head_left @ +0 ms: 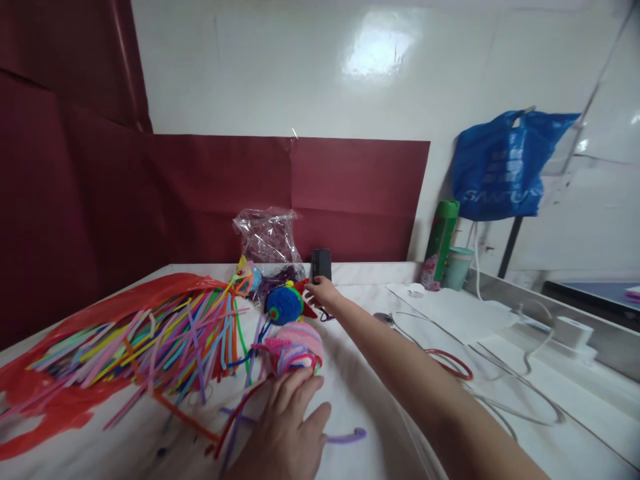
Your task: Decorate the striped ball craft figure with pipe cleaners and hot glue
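My left hand rests flat on the white table, fingers spread, touching a pink pipe-cleaner ball. My right hand reaches far forward, its fingers at the red tip of a blue pipe-cleaner figure and just in front of a small black device. Whether the right fingers pinch anything is unclear. A loose purple pipe cleaner lies beside my left hand.
Many coloured pipe cleaners lie spread on a red plastic sheet at left. A clear plastic bag stands at the back. At right are cables, a green can, a cup and a blue bag.
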### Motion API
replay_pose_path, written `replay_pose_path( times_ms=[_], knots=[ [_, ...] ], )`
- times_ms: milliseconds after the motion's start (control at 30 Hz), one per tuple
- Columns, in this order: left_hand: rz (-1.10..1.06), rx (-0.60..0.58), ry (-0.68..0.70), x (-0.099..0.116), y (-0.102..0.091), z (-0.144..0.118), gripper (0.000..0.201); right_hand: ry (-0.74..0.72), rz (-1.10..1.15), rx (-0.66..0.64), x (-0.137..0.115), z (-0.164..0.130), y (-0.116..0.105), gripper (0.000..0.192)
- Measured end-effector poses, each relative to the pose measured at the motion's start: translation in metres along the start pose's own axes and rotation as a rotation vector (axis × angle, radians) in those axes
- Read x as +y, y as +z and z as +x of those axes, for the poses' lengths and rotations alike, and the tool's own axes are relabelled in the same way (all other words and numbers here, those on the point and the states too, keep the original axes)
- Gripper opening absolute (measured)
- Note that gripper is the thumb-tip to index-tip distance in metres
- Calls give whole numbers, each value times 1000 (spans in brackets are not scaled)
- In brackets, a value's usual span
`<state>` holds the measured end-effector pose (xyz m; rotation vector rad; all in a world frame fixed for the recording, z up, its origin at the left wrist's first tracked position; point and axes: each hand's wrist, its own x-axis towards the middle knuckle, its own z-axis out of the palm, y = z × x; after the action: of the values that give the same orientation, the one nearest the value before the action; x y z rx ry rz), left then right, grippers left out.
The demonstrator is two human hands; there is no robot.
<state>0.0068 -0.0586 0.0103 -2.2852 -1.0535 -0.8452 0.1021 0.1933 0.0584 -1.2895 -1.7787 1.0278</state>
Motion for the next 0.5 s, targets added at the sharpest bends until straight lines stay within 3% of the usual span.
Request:
replay_pose_path(
  times_ms=[133,233,367,500],
  knots=[
    [27,-4,32,-8,-1,1,22,58,82,-48,-12,17,19,31],
    [36,-4,47,-10,2,0,18,16,115,-25,-28,23,19,31],
    [4,0,29,-9,7,-2,12,-100,137,35,-60,27,-1,28],
    [-74,-80,51,-7,12,-4,13,-264,153,121,-91,21,-28,9]
  ],
)
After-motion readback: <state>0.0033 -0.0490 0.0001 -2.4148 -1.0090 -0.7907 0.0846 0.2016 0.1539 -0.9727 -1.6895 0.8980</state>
